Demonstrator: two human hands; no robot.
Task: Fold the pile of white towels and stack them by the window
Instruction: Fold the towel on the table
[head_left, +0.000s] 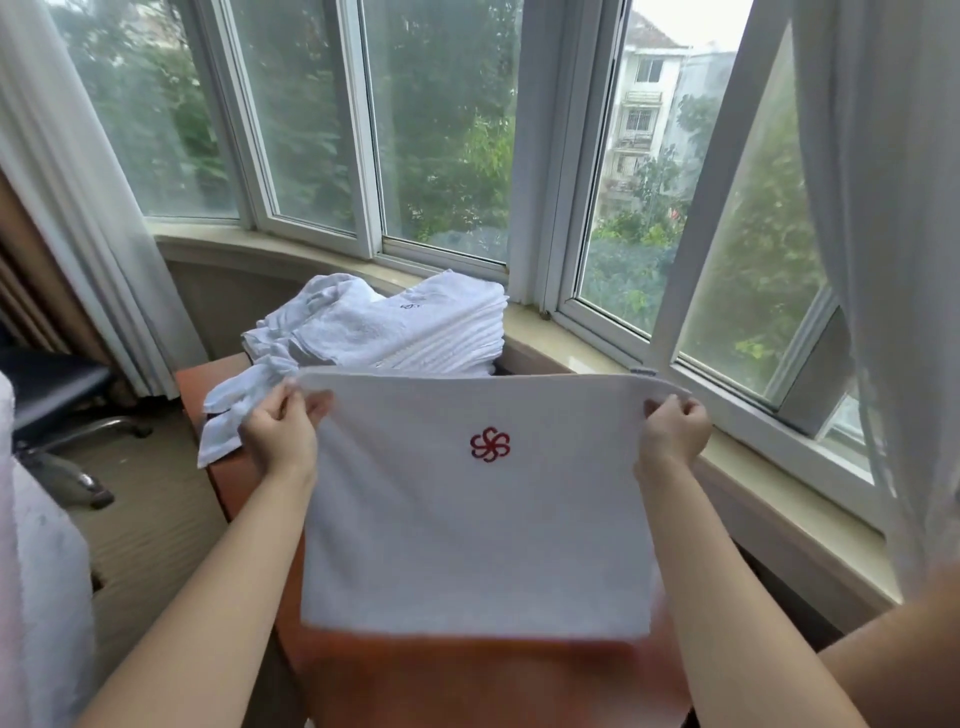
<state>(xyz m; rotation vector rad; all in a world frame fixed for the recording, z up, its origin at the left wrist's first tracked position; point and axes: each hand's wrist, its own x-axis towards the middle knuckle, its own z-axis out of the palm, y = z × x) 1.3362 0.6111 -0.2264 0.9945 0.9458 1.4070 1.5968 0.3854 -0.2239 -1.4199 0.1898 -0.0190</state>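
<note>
In the head view, the left hand (280, 431) and the right hand (675, 431) each pinch a top corner of a white towel (478, 519) with a red emblem (490, 445), holding it spread in the air above the wooden table (467, 675). Behind it, a folded stack (441, 322) sits by the window sill (561, 332), with loose towels (260, 395) to its left; the fold seems only begun, and next the 2 corners likely need bringing together evenly

My reddish-brown table (228, 467) stands before me, against the window sill (571, 353). On its far end lies a stack of folded white towels (447, 332), with loose crumpled towels (234, 410) spilling over its left edge.
</note>
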